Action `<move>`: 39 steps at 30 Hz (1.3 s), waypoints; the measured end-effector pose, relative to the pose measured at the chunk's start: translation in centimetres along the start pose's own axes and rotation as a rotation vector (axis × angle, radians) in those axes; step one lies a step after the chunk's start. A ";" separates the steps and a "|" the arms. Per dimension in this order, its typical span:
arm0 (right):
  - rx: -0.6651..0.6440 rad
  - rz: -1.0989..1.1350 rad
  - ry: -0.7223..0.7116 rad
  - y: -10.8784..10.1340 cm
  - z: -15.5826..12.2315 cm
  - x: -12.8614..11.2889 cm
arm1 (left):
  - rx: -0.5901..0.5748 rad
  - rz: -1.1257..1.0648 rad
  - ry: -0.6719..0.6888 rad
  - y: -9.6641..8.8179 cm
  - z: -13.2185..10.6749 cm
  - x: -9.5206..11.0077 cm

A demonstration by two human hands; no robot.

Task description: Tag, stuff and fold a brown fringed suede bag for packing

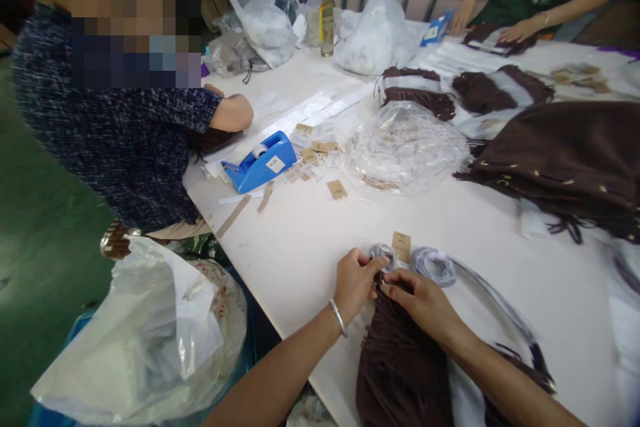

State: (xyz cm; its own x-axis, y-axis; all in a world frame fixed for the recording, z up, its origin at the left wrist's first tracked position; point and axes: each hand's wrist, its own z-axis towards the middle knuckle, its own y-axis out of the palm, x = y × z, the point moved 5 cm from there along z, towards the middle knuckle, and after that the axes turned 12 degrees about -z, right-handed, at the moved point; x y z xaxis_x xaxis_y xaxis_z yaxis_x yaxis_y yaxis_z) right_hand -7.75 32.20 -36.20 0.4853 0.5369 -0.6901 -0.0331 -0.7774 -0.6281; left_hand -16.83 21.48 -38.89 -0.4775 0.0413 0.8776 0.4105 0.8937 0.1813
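My left hand [356, 279] and my right hand [423, 300] meet at the top edge of a brown fringed garment [400, 367] lying on the white table [310, 240]. Both hands have fingers closed in a pinch on the garment's top. Just beyond my fingertips lie a small brown paper tag [401, 245] and a coil of grey-white cord [434, 264]. A silver bangle sits on my left wrist.
A blue tape dispenser [260, 161] and several loose tags [320, 157] lie mid-table beside a clear plastic bag [405, 147]. A pile of brown garments [565, 157] fills the right. A person in a dark patterned top [115, 113] leans in at left; another person's hands [520, 31] work at far right. A plastic bag [145, 333] sits at the table's left corner.
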 end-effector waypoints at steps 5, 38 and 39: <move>0.039 0.228 0.104 0.7 -0.3 0.8 | 0.023 -0.006 0.028 -0.3 0.0 -0.2; 0.370 -0.137 -0.252 -4.1 -4.2 -3.2 | -0.665 -0.026 -0.251 2.0 -4.5 3.1; 0.380 -0.169 -0.290 -4.1 -4.4 -3.3 | -0.679 -0.051 -0.261 2.1 -4.4 3.1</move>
State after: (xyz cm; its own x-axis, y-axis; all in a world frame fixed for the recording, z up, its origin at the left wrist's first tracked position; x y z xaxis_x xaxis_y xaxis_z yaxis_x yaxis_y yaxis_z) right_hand -5.38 32.17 -29.71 0.2506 0.7556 -0.6053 -0.3168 -0.5268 -0.7887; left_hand -14.03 21.49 -33.81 -0.6441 0.1878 0.7415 0.7336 0.4264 0.5292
